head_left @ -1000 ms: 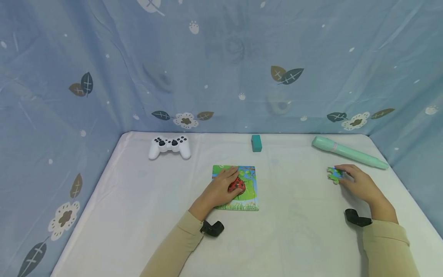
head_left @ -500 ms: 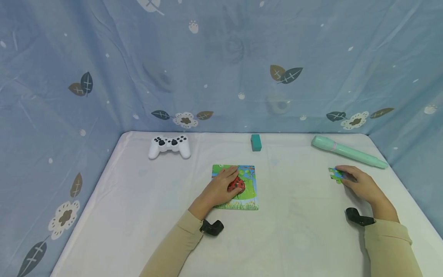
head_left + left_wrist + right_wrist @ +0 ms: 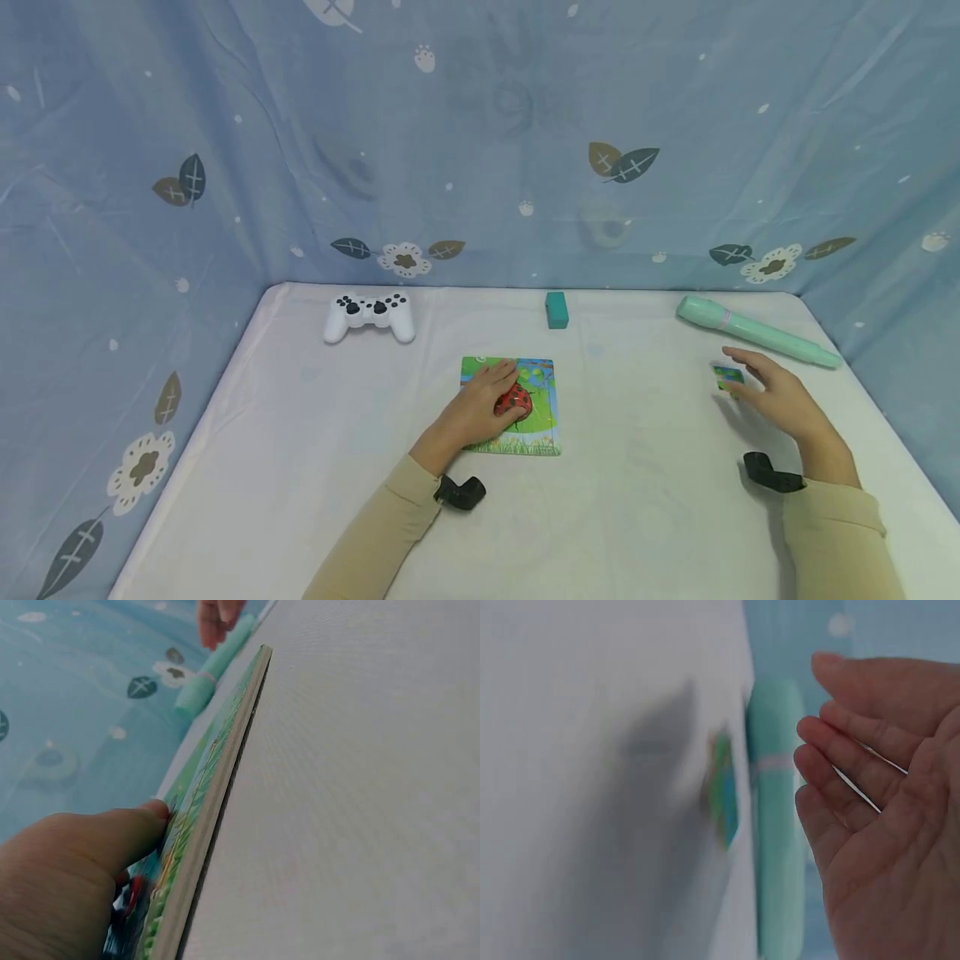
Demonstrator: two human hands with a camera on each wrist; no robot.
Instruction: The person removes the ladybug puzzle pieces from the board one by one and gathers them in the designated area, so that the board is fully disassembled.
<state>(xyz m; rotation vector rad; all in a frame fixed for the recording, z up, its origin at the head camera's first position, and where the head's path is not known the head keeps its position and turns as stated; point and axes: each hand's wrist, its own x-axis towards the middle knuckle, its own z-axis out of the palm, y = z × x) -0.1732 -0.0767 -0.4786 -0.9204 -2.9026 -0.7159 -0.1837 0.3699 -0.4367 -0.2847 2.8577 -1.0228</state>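
Resting on the ladybird puzzle board (image 3: 542,408) near the middle of the worktop (image 3: 637,517), the left hand (image 3: 476,410) is laid across the picture, its fingers extended and nothing gripped. Well apart, toward the right side, a small puzzle piece (image 3: 730,374) can be seen just beside the right hand (image 3: 780,402), whose fingers (image 3: 838,748) are parted from the thumb; a gap is shown between them and the piece in the right wrist view, so nothing is held. Whether the piece is lying flat cannot be told, as it is blurred.

The piece could be nudged away or flipped if it were brushed by the thumb, and the mint-green stick (image 3: 757,332) near it could be knocked if the hand were swung too far. The board could be slid if it were pushed sideways by the left hand.

Counted are two hands, one board, one separate piece, one mint-green stick, one white game controller (image 3: 369,313), one teal block (image 3: 557,311) and two black wrist devices (image 3: 460,494).
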